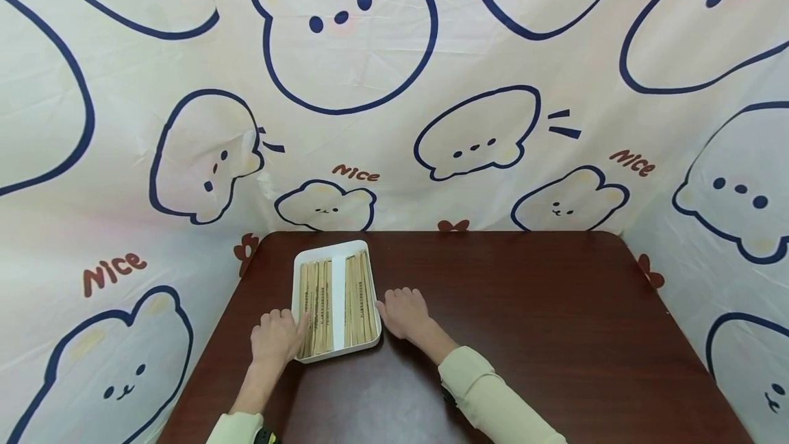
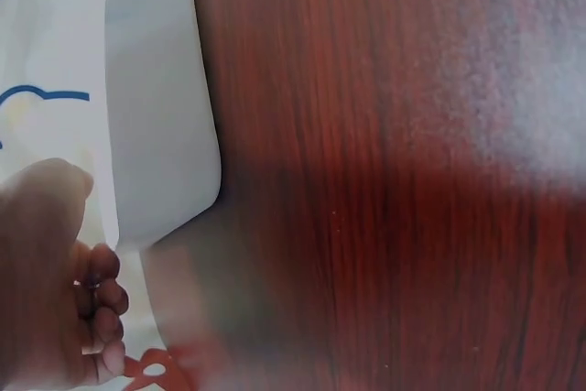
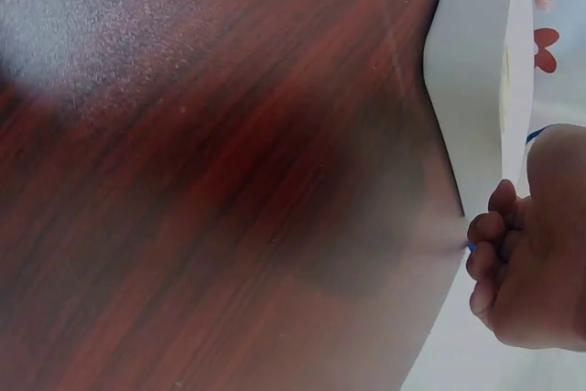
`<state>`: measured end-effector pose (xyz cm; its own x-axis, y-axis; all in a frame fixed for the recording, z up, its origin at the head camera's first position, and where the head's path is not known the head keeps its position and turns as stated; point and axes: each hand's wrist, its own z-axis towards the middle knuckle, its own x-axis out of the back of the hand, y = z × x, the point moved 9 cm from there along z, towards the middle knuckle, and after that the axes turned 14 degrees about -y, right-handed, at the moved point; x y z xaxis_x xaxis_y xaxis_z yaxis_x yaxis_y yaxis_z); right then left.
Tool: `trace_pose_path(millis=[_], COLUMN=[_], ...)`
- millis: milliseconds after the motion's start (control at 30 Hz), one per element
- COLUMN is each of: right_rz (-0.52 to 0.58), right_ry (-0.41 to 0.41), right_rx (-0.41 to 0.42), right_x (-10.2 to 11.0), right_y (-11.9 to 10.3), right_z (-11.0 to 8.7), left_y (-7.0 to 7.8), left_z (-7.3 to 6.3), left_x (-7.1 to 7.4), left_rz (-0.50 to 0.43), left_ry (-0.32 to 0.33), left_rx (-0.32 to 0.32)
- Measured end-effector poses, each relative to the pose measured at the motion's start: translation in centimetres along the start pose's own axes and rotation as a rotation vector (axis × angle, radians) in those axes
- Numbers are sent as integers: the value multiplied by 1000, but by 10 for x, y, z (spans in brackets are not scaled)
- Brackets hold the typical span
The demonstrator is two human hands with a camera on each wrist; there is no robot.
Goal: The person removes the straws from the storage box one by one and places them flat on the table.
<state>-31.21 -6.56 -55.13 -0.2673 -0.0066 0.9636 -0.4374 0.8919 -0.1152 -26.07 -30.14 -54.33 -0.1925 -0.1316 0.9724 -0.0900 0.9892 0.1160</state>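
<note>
A white tray (image 1: 338, 300) with rounded corners stands left of the middle of the table. A white strip divides its inside into two sections, each holding long thin tan sticks (image 1: 318, 307) with dark print, which look like wrapped chopsticks. My left hand (image 1: 275, 339) grips the near left side, thumb over the rim and fingers curled beside the outer wall. On the opposite side my right hand (image 1: 405, 314) holds the rim, its fingers curled low by the wall (image 3: 467, 89). Where the right thumb meets the rim is hard to see. The tray wall (image 2: 160, 107) appears close to the tabletop.
Dark reddish-brown wood forms the table (image 1: 524, 321), glossy with a light reflection near the front. A pale cloth (image 1: 394, 149) printed with cartoon bears hangs behind the table and along both sides. Cuffed light sleeves (image 1: 474, 375) cover the forearms.
</note>
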Motion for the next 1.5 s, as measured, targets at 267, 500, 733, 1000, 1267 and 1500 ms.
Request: trace_pose_path(millis=[267, 500, 733, 1000, 1267, 1500], right_rz=[11, 6, -20, -56, -84, -64], right_ry=[-22, -14, -36, -20, 3, -8], right_rx=[1, 6, 5, 15, 47, 58], right_x=[-9, -13, -18, -19, -17, -18], right_y=[-2, -2, -5, -7, -12, -15], right_z=[4, 8, 12, 15, 19, 20], left_y=[-8, -16, -19, -18, -19, -17], left_z=[4, 8, 14, 17, 19, 19], left_x=[-3, -8, -14, -16, -19, -20], left_rz=[4, 7, 27, 28, 5, 17], left_ry=[-8, -31, -69, -76, -39, -40], left_rx=[2, 0, -40, -78, -124, -126])
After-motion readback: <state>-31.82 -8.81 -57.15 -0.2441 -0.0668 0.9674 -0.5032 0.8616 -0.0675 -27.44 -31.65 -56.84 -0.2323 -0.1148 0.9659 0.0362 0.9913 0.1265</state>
